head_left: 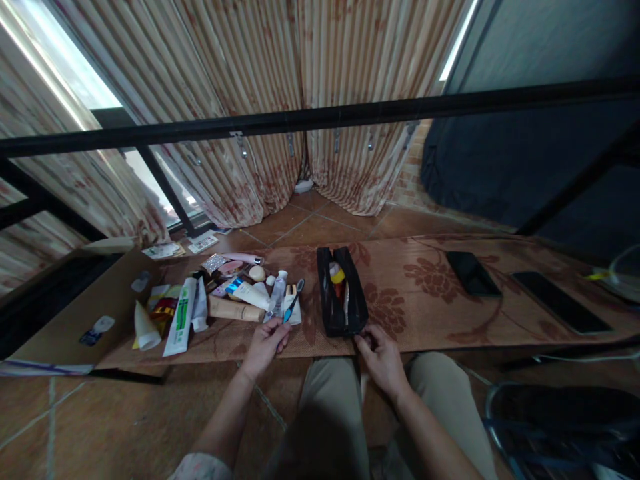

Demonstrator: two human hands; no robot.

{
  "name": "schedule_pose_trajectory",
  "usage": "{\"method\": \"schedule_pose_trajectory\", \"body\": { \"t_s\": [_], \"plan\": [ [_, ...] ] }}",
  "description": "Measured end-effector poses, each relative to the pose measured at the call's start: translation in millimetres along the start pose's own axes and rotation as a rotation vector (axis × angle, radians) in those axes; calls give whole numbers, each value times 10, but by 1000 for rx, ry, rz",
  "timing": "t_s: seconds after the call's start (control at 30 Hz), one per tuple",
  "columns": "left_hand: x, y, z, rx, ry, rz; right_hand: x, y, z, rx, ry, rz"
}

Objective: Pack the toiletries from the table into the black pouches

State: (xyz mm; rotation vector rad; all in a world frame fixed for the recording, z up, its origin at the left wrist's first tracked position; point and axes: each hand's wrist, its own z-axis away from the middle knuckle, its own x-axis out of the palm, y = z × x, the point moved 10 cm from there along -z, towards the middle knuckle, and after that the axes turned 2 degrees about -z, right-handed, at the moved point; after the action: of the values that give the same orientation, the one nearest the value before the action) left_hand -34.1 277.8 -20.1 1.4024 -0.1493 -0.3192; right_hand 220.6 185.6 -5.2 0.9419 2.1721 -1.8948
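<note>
My left hand pinches the lower end of a toothbrush with a blue and dark handle, its bristle head pointing away from me. Beside and beyond that hand lies a pile of toiletries, with a clear bottle, a beige tube and a white-and-blue tube. My right hand has its thumb and fingers closed at the near right corner of a black zip pouch. The pouch stands unzipped, and a yellow-capped item shows inside it.
A white-and-green toothpaste tube and a cream tube lie by a cardboard box at the left. Two dark phones rest on the patterned cloth at the right. A dark rail crosses beyond.
</note>
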Motion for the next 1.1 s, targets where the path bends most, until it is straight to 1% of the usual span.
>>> {"method": "schedule_pose_trajectory", "body": {
  "t_s": [0.4, 0.7, 1.1],
  "plan": [
    [-8, -5, -1, -4, 13, -10, -14, -36, 1, -8, 0, -9],
    [-1, 7, 1, 0, 10, -26, -1, 2, 4, 10, -4, -8],
    [-13, -6, -7, 7, 16, -19, -7, -20, 3, -5, 1, -17]
  ]
}}
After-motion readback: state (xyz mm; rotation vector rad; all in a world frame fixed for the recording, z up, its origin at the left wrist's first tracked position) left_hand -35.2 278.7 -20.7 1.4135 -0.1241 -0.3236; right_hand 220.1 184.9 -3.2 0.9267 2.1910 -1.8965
